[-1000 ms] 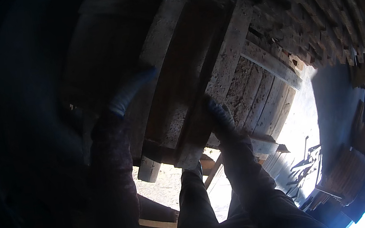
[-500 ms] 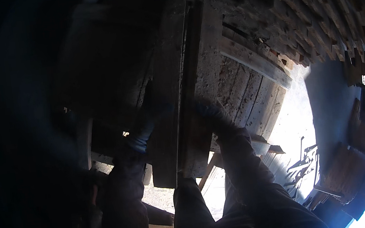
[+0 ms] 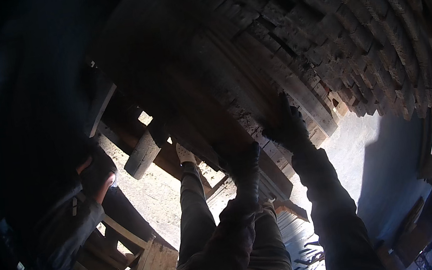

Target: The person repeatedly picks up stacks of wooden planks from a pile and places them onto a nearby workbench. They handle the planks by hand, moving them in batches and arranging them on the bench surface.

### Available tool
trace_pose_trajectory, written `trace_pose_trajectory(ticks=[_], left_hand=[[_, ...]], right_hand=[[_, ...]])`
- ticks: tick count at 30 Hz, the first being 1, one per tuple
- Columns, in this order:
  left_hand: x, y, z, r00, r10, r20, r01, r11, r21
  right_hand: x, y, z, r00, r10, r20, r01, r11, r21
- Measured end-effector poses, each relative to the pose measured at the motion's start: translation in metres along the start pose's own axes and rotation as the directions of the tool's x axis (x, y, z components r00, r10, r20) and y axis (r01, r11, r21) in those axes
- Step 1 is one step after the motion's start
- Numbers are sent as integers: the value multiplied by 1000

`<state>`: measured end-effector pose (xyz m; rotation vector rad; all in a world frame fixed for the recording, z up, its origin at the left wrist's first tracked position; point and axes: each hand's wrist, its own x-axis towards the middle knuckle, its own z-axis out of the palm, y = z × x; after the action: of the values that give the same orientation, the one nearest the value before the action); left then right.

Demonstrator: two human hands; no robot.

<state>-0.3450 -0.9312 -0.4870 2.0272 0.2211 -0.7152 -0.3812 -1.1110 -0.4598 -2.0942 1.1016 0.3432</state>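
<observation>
Dark gloves cover both of my hands, which are deep in shadow. My left hand [image 3: 243, 161] is closed at the near end of a dark wooden plank [image 3: 206, 117] that runs away to the upper left. Farther right, my right hand [image 3: 284, 126] is at the near end of a brownish board [image 3: 245, 85], its fingers reaching forward along the side. The grip looks closed on the wood, though shadow hides most of the fingers. Under and beside these lie more planks, including a pale beam [image 3: 306, 99] to the right.
Stacked rough wooden pieces [image 3: 360, 36] rise at the upper right. A wooden frame [image 3: 148, 267] stands at lower left, near another person's arm [image 3: 105, 187]. A thick timber end [image 3: 143, 155] juts over the sunlit floor [image 3: 154, 202]. Thin scraps [image 3: 309, 256] lie by my legs.
The view has turned, and more floor shows at left. Both hands have shifted right, from either side of a long upright-looking board to the near ends of slanting planks.
</observation>
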Motion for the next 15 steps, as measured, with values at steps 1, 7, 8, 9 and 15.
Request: trace_pose_trajectory(ticks=[1, 7, 8, 9, 15], left_hand=[[-13, 5, 10, 995, -92, -37, 96, 985, 141], [-13, -31, 18, 944, -126, 305, 177, 973, -148], [-4, -47, 0, 989, -77, 123, 88, 993, -84], [5, -62, -14, 998, -15, -55, 15, 1000, 1], [10, -115, -4, 877, 163, -451, 164, 782, 601]], right_hand=[[-3, 10, 5, 999, -39, 30, 40, 999, -18], [7, 102, 38, 991, -133, 29, 135, 986, -99], [15, 94, 42, 986, -159, 47, 162, 984, -74], [23, 89, 41, 984, -179, -10, 178, 983, -52], [63, 123, -1, 984, 28, -175, -111, 870, -480]])
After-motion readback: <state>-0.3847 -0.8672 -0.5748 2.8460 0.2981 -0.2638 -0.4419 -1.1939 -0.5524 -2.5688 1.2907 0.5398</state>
